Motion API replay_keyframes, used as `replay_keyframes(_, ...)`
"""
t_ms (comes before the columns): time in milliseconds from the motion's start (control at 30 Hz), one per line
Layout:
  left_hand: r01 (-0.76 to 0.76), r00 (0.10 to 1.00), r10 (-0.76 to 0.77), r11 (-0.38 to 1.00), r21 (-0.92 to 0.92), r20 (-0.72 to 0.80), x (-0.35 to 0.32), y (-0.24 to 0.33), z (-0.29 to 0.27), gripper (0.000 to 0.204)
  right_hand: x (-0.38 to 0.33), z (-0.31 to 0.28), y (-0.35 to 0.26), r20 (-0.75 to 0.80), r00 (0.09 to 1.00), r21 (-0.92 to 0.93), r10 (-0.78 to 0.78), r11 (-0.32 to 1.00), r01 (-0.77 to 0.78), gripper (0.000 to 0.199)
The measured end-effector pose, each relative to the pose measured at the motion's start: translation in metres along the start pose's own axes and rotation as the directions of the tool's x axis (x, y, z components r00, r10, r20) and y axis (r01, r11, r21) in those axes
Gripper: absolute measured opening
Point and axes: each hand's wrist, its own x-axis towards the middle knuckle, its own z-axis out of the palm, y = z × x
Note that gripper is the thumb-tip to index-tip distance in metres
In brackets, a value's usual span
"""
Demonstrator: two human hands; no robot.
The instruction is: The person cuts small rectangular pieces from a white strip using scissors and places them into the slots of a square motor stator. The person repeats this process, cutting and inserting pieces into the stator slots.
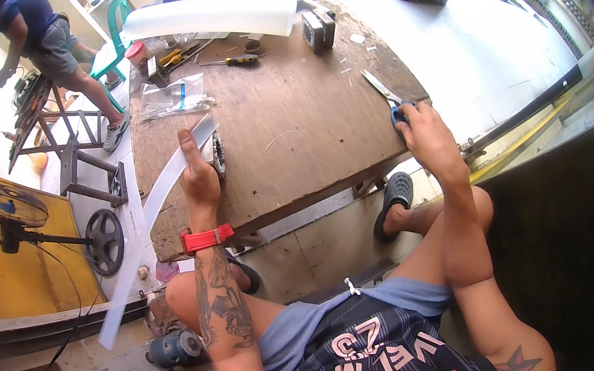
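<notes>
My left hand (198, 176) is closed on a long, translucent plastic strip (157, 204), the thumb lying over it near its upper end. The strip's long tail hangs past the table's left edge toward the floor. Beside that hand, partly hidden by it, stands a small metal-edged block (217, 157) whose kind I cannot make out. At the table's right edge, my right hand (430, 139) has its fingers around the blue handles of a pair of scissors (379, 87). The blades point away from me, slightly parted, over the wooden table (306, 139).
A clear plastic bag (174, 98), a yellow-black screwdriver (239, 61), a rolled translucent sheet (211, 18) and a dark block (319, 30) lie farther back. Thin offcuts dot the tabletop. A fan (13, 208) stands left; another person (54, 48) works beyond a green chair (114, 37).
</notes>
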Motion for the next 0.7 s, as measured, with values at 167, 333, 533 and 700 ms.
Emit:
replay_keyframes(167,-0.013,0.996,0.016,0.999,-0.033,0.084,-0.002,-0.001,-0.006,0.066,0.001,-0.007,0.013,-0.022,1.0,-0.032,0.009,0.999,-0.01,0.036)
replay_keyframes(333,-0.277,0.956,0.285,0.955,0.102,-0.066,-0.015,0.028,-0.018,0.048,0.009,-0.025,0.007,0.196,0.979,0.016,0.055,0.998,-0.06,0.044)
replay_keyframes(533,0.142,0.987,-0.161,0.913,-0.383,-0.02,-0.061,0.053,-0.024,0.03,-0.018,-0.029,-0.015,0.08,0.986,0.304,-0.147,0.945,0.116,0.047)
replay_keyframes(700,0.261,0.963,-0.25,0.751,-0.607,0.105,-0.068,0.057,-0.021,0.03,-0.038,-0.002,-0.069,0.044,0.951,0.899,-0.306,0.427,0.096,0.041)
